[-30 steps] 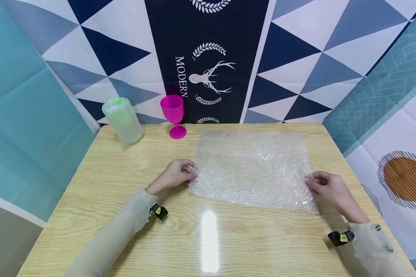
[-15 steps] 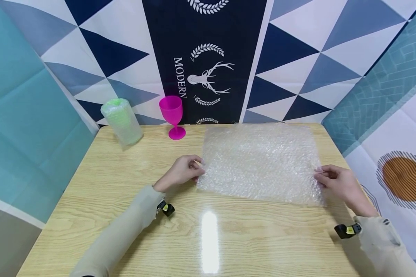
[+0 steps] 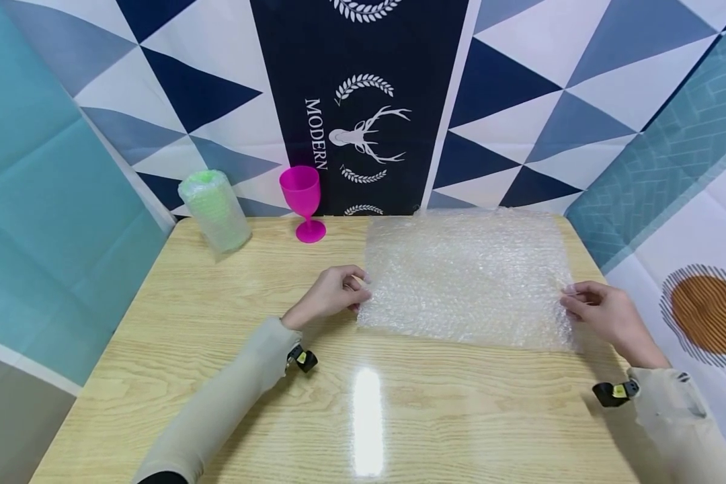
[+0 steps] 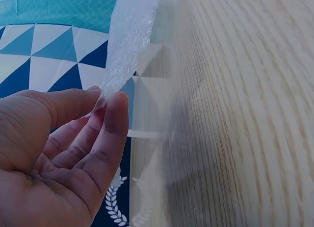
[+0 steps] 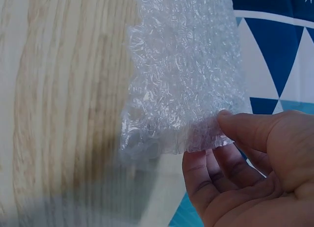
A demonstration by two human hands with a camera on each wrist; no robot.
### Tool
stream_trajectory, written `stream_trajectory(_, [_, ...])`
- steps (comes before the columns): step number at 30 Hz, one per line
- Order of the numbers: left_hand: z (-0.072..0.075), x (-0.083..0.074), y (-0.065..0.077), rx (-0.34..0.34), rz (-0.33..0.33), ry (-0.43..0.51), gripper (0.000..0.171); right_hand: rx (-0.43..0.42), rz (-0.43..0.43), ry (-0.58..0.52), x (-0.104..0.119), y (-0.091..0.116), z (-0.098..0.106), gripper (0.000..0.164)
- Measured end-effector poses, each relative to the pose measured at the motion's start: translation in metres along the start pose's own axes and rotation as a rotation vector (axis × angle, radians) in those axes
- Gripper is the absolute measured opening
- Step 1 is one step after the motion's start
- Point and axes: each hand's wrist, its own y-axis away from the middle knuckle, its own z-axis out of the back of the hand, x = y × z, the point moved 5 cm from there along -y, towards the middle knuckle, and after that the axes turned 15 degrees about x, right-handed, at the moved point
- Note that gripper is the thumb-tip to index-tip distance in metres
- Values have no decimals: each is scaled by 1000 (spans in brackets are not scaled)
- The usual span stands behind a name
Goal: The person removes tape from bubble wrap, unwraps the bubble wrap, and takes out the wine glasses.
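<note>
A clear sheet of bubble wrap (image 3: 466, 275) spreads between my two hands on the right half of the table. My left hand (image 3: 334, 294) pinches its left edge; in the left wrist view the thumb and a fingertip (image 4: 117, 101) meet on the film. On the opposite side my right hand (image 3: 608, 312) pinches the right edge, with the thumb on top and the fingers underneath in the right wrist view. Seen from the head, the sheet's far edge reaches the table's back edge and overlaps the wall cloth.
At the back left stands a light green cylinder (image 3: 214, 210) wrapped in bubble wrap. Beside it is a magenta goblet (image 3: 302, 195), upright near the back edge. Patterned cloth (image 3: 363, 81) hangs behind the wooden table (image 3: 266, 430), and more cloth flanks both sides.
Both hands have moved right and a little away from me, taking the bubble wrap with them. Its far edge now overlaps the wall cloth. The goblet and wrapped cylinder stay put.
</note>
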Motion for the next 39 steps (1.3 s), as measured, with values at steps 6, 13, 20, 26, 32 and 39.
stream_trajectory(6, [-2,-3,-4,1,6,5,25,14,-24,-19,-10,-3,2,47])
stream_trajectory(13, [-6,-7,-12,11,-1,-7,24,1,-23,-7,-16,-7,13,47])
stream_trajectory(20, [-12,-10,-20,19,-19,-12,24,-23,-21,-17,-19,-10,22,45])
stream_trajectory(26, [-18,-15,-27,39,-30,-13,24,-7,-54,-51,-28,-8,27,49])
stream_trajectory(32, [-27,-17,-36,40,-25,-7,24,5,-79,-40,-39,-10,31,51])
stream_trajectory(39, [-41,-16,-49,56,-16,-81,20,-21,-123,61,-52,-11,38,50])
